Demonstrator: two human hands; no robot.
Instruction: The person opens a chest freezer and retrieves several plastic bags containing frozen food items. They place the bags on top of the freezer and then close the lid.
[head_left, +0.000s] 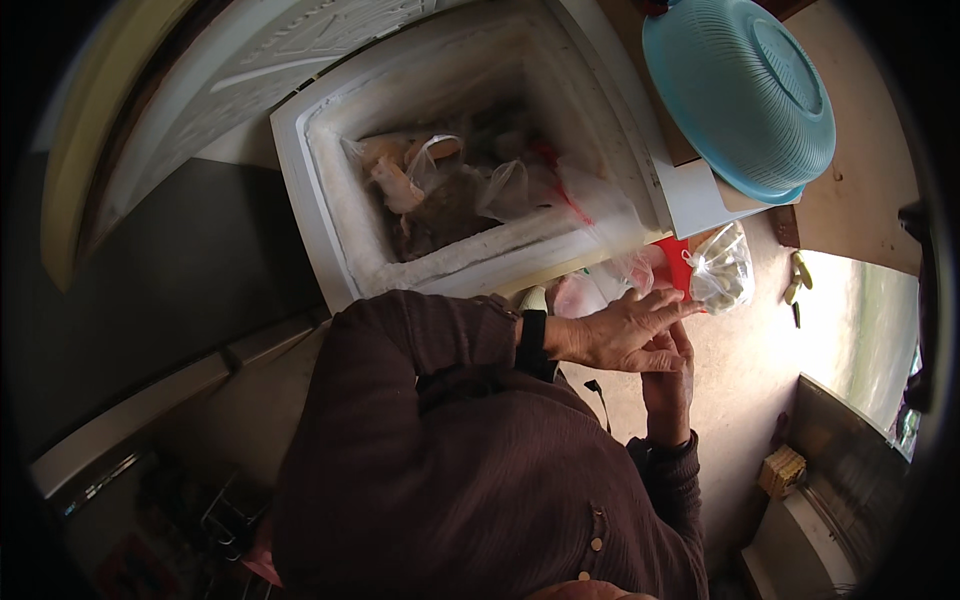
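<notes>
My left hand (624, 330), with a black band at its wrist, reaches across my right hand (667, 382), and the two touch. The left fingers are spread, and I see nothing held in them. The right fingers are partly covered by the left hand, so their grip is hidden. Just beyond the fingertips is a knotted clear plastic bag (721, 274) of pale, rounded pieces. It rests against a red item (675, 259). Closer in lie clear bags with pinkish contents (581, 295). Before me stands an open chest freezer (300, 187), its walls frosted, with bagged poultry (395, 184) inside.
A translucent plastic bag (600, 202) drapes over the freezer's front rim. The raised lid (300, 52) leans at upper left. An upturned blue colander (739, 97) sits on cardboard at upper right. A dark grey surface (180, 247) lies left; a pale yellow block (782, 471) is at lower right.
</notes>
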